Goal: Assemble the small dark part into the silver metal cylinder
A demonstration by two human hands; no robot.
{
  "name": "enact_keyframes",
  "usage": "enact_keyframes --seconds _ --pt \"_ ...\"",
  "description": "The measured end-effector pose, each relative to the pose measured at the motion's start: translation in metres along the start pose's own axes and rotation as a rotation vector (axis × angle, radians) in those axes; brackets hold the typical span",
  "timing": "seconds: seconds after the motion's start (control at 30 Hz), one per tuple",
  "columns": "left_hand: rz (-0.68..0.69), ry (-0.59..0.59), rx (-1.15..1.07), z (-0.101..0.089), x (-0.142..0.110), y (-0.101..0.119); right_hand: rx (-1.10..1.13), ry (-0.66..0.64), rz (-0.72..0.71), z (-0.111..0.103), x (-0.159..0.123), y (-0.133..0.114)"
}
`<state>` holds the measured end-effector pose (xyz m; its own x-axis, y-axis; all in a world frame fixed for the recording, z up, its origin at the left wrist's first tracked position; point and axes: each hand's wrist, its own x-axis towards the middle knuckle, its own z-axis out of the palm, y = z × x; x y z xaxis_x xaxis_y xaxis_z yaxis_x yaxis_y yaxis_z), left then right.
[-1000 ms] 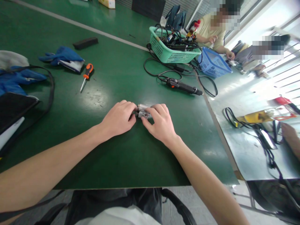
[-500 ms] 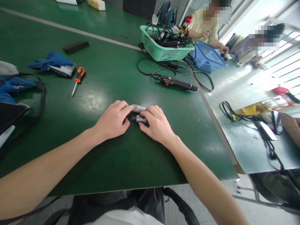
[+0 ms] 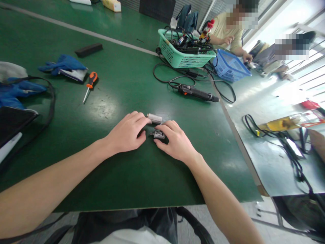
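Note:
My right hand [image 3: 175,139] pinches a small slotted metal part [image 3: 159,134] between thumb and fingers, close to the green tabletop. A thin tip pokes out of that part toward the left. Just behind it lies a smooth silver metal cylinder [image 3: 155,118]. My left hand [image 3: 128,132] rests on the table with its index fingertip at the cylinder's left end. The left thumb stands apart from the index finger, with a gap between them; the other left fingers are partly hidden.
An orange-black screwdriver [image 3: 90,86], a blue glove [image 3: 64,67] and a dark bar [image 3: 88,50] lie left. A corded power screwdriver [image 3: 196,93] lies right, before a green basket [image 3: 186,60] of tools. Beyond are a blue basket [image 3: 231,67] and people seated at the tables.
The slotted part and the cylinder, first side by side between my hands, are now apart. My right hand has drawn the slotted part toward me, while the cylinder lies more exposed behind.

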<state>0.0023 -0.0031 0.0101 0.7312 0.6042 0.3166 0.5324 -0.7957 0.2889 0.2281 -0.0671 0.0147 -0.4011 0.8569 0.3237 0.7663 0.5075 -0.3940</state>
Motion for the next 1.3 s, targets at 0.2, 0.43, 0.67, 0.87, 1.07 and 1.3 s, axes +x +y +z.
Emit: enact_keyframes --seconds 0.2,0.43,0.67,0.87,1.07,1.3 --pt "0.088 -0.06 -0.002 0.0 0.0 0.001 0.023 0.019 0.015 0.004 -0.001 -0.002" --pt "0.083 -0.075 0.006 0.002 0.001 -0.001 0.023 0.024 0.031 0.013 0.002 -0.013" --pt "0.082 -0.068 0.013 0.002 0.001 0.0 0.013 0.032 0.048 0.022 0.004 -0.013" --pt "0.081 -0.07 0.006 0.001 0.001 0.0 0.021 0.05 0.061 0.018 0.003 -0.012" --pt "0.083 -0.056 -0.003 0.001 0.0 0.0 0.029 0.067 0.068 0.017 0.002 -0.01" --pt "0.079 -0.057 -0.016 0.002 0.001 0.0 0.021 0.069 0.043 0.018 0.002 -0.009"
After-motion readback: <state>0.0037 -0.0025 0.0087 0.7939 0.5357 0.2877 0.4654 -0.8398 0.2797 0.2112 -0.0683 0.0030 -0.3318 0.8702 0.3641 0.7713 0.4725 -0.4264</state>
